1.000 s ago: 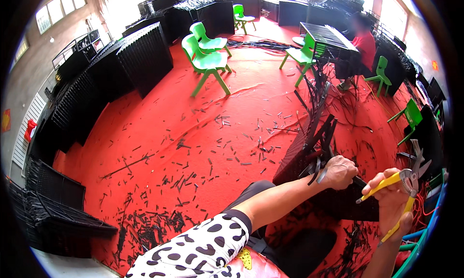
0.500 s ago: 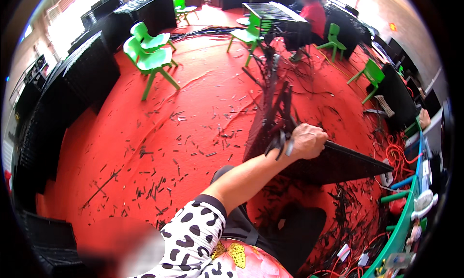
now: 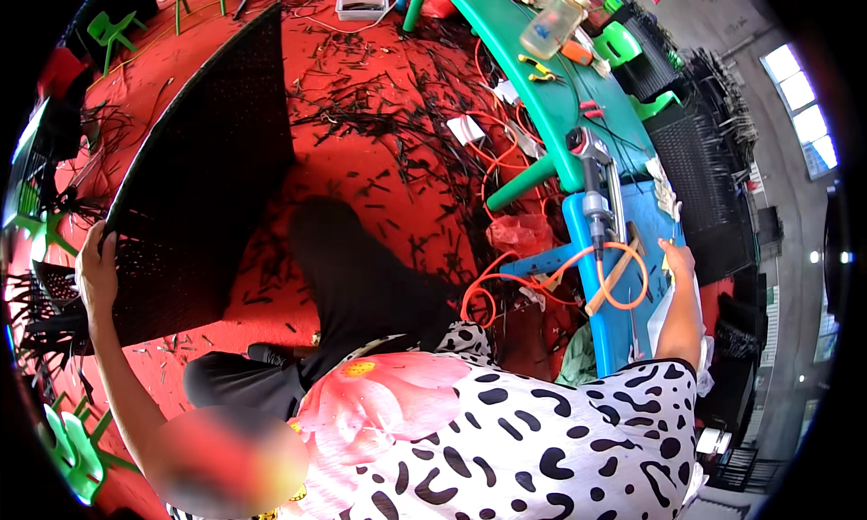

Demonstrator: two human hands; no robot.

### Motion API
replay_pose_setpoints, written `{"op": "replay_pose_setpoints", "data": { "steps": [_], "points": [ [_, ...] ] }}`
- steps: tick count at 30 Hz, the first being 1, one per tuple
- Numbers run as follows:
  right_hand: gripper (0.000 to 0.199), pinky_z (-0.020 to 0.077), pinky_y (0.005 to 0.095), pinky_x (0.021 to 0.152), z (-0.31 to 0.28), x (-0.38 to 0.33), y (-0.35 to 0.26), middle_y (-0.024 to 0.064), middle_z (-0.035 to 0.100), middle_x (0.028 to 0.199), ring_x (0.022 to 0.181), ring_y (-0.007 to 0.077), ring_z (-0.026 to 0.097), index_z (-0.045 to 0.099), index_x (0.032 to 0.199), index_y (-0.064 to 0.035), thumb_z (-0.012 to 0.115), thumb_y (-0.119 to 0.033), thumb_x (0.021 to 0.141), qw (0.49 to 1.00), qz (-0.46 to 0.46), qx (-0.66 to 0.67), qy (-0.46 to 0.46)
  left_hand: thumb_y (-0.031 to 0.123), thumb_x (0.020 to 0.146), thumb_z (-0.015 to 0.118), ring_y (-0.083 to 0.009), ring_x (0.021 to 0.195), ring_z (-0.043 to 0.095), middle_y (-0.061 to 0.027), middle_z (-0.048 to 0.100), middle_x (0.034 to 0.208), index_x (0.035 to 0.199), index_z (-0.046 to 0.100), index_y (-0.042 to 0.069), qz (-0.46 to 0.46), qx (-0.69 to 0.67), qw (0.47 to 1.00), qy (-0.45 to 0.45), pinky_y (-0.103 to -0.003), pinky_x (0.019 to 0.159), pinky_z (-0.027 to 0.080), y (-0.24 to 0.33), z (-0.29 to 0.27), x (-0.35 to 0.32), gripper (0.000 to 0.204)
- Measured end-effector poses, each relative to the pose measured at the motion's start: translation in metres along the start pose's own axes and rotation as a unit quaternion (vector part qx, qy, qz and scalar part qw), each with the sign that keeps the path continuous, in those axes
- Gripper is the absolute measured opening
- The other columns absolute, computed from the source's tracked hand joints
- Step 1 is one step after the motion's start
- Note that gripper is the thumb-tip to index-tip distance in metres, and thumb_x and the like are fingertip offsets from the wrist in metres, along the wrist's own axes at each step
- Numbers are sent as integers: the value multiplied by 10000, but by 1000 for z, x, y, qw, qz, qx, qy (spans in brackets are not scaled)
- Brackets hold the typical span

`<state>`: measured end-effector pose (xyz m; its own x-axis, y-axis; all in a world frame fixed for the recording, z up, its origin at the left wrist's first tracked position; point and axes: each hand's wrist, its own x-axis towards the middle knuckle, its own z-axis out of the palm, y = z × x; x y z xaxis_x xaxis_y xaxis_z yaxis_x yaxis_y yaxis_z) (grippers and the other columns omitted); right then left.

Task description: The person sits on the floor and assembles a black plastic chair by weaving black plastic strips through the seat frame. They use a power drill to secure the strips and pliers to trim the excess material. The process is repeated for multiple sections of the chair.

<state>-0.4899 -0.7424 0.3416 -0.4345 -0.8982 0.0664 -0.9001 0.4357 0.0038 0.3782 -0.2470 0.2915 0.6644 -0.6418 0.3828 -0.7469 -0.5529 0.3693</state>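
Note:
A large black woven panel [image 3: 194, 177] stands tilted over the red floor on the left. My left hand [image 3: 97, 271] is wrapped round its near left edge, where loose black strips stick out. Far to the right, my right hand [image 3: 679, 260] reaches over a blue table [image 3: 578, 226]. Its fingers are closed around a small yellowish thing, mostly hidden. Close to that hand lie a grey-black power tool [image 3: 592, 190] with an orange hose [image 3: 643, 281] and a wooden stick or handle [image 3: 607, 287].
A green table [image 3: 506, 23] curves away beyond the blue one, bearing yellow-handled pliers [image 3: 538, 68] and a clear plastic jar [image 3: 553, 25]. Black strip offcuts [image 3: 370, 113] litter the red floor [image 3: 361, 163]. A white tray [image 3: 362, 8] and a green chair [image 3: 113, 37] stand farther off.
The view has swung right, bringing the tables to the fore and the panel to the left. My left hand still grips the panel; my right hand now shows over the blue table.

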Motion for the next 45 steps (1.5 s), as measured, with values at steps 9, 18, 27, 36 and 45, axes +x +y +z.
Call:
{"op": "replay_pose_setpoints", "data": {
  "steps": [9,18,27,36,45],
  "points": [
    [859,395,379,978,68,45,53,208,537,1253,1151,335,513,438,1316,14,677,-553,717,992,-112,60,-15,291,868,568,-332,912,624,-162,650,983,1106,604,63,-31,131,991,-23,-400,784,484,18,-15,-6,331],
    [567,439,383,900,58,101,-210,219,595,1133,1073,314,570,541,1191,24,616,-397,819,863,-477,85,141,302,836,643,-198,846,636,-107,667,920,1068,618,23,-121,-157,973,121,-317,766,493,53,-12,-1,364],
    [305,469,360,864,-54,-517,-531,174,627,1019,969,309,607,603,1038,9,666,-134,776,270,-890,340,-141,202,934,497,-201,924,627,-132,645,1007,1085,585,-30,-103,-595,739,300,-305,805,493,33,-33,-29,290],
    [283,463,353,752,-37,-652,-566,119,619,833,801,265,601,648,926,-7,722,-167,704,247,-881,240,-324,190,932,499,-209,970,611,-138,625,1069,1132,556,-32,-47,-624,726,284,-322,862,474,42,-25,-42,304],
    [106,460,223,702,-25,-632,-570,8,635,812,759,56,553,652,861,14,686,-70,806,169,-670,384,-612,114,760,630,-337,998,540,-194,539,1075,1163,490,-20,88,-164,864,468,-402,875,431,85,-32,-24,446]
  ]
}}
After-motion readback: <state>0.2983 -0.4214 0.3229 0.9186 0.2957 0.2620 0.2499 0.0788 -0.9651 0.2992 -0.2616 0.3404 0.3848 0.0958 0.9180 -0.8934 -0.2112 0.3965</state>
